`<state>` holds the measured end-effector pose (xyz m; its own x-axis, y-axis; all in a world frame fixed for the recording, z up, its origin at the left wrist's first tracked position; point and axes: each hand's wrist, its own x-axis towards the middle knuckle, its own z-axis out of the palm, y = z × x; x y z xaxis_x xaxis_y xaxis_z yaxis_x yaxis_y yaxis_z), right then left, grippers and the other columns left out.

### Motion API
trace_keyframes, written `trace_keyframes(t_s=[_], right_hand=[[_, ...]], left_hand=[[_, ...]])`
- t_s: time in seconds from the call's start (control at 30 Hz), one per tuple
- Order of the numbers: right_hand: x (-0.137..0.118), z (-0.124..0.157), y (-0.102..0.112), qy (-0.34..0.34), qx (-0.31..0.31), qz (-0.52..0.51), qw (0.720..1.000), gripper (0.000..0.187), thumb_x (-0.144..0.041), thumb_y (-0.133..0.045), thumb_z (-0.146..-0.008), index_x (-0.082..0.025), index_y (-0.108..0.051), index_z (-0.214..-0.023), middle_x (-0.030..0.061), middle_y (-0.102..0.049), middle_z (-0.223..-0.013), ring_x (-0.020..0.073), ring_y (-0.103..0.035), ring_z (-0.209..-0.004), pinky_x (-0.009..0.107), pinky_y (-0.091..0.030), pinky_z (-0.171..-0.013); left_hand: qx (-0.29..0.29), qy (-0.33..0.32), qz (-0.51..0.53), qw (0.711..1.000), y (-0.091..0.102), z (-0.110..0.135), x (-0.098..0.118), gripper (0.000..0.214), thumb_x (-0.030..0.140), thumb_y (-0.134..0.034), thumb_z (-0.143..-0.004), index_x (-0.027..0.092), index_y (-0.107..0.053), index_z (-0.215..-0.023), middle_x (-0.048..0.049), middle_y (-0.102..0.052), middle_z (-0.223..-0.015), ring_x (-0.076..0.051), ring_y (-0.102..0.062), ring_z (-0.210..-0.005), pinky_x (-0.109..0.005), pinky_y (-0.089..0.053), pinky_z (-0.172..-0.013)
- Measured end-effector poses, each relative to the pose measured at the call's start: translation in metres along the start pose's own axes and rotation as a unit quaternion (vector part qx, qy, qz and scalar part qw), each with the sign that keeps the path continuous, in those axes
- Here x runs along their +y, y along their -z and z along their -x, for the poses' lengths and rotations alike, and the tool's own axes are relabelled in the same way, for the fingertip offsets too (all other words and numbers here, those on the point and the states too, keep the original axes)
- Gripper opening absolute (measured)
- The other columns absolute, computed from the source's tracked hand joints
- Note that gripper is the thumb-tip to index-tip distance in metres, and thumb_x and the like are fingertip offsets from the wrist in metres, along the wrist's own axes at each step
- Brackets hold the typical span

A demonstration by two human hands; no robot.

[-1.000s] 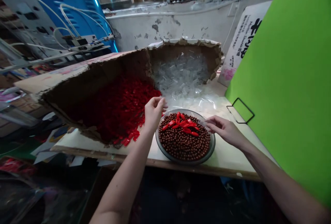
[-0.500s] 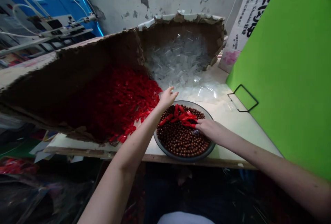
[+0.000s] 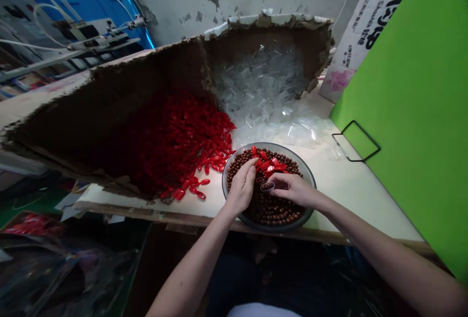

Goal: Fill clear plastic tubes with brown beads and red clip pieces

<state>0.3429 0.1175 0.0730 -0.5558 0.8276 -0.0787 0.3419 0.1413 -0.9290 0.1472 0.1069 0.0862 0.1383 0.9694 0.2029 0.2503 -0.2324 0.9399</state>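
Observation:
A round metal bowl (image 3: 306, 174) full of small brown beads (image 3: 270, 209) sits at the table's front edge, with several red plastic caps (image 3: 270, 163) heaped on its far side. My left hand (image 3: 242, 188) is curled over the beads on the bowl's left, fingers bent down into them. My right hand (image 3: 290, 188) rests over the middle of the bowl and pinches a small clear tube (image 3: 267, 187) with beads inside it. The two hands are close together, nearly touching.
A torn cardboard box (image 3: 109, 97) lies open behind the bowl, spilling red caps (image 3: 175, 136) on the left and clear plastic pieces (image 3: 263, 88) on the right. A green panel (image 3: 413, 92) with a black wire handle (image 3: 356, 141) stands at the right. Clutter lies below the table edge at left.
My left hand came back from the red and clear piles and dropped onto the beads. My right hand moved from the bowl's right rim to its middle, holding the small tube.

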Motion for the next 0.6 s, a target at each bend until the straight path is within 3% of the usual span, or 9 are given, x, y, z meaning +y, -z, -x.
trace_keyframes(t_s=[0.2,0.37,0.47,0.6], right_hand=[[-0.009,0.006,-0.001,-0.009,0.029,-0.176,0.984,0.03,-0.037,-0.072,-0.073,-0.018,-0.064,-0.094,0.0048,-0.069,-0.101,0.0199,-0.065,-0.098,0.039,-0.046,-0.095],[-0.02,0.009,-0.001,-0.003,0.061,-0.193,0.979,0.033,-0.035,-0.073,-0.072,-0.018,-0.064,-0.1,0.0056,-0.07,-0.104,0.0199,-0.065,-0.098,0.041,-0.045,-0.097],[-0.027,0.009,0.0,-0.004,0.075,-0.176,0.982,0.035,-0.036,-0.073,-0.072,-0.019,-0.062,-0.1,0.0051,-0.07,-0.101,0.0195,-0.066,-0.092,0.039,-0.05,-0.09],[-0.033,0.006,-0.001,-0.006,0.094,-0.187,0.978,0.032,-0.036,-0.073,-0.071,-0.021,-0.055,-0.093,0.0022,-0.07,-0.092,0.0171,-0.067,-0.081,0.031,-0.054,-0.069]], left_hand=[[0.038,0.008,0.044,0.998,0.012,0.002,0.012,0.038,0.037,-0.039,-0.094,0.02,-0.062,-0.118,-0.0055,-0.061,-0.127,-0.019,-0.052,-0.121,-0.035,-0.034,-0.108],[-0.063,0.056,0.147,0.986,0.011,0.01,0.018,0.034,0.026,-0.057,-0.083,0.019,-0.063,-0.116,-0.0073,-0.064,-0.122,-0.021,-0.056,-0.117,-0.035,-0.039,-0.104],[-0.106,0.094,0.227,0.964,0.006,0.013,0.019,0.036,0.018,-0.061,-0.076,0.018,-0.065,-0.112,-0.0066,-0.068,-0.115,-0.022,-0.058,-0.113,-0.036,-0.039,-0.102],[-0.092,0.124,0.289,0.945,0.0,0.015,0.021,0.032,0.017,-0.065,-0.071,0.018,-0.069,-0.103,-0.0052,-0.071,-0.105,-0.022,-0.061,-0.107,-0.035,-0.04,-0.101]])
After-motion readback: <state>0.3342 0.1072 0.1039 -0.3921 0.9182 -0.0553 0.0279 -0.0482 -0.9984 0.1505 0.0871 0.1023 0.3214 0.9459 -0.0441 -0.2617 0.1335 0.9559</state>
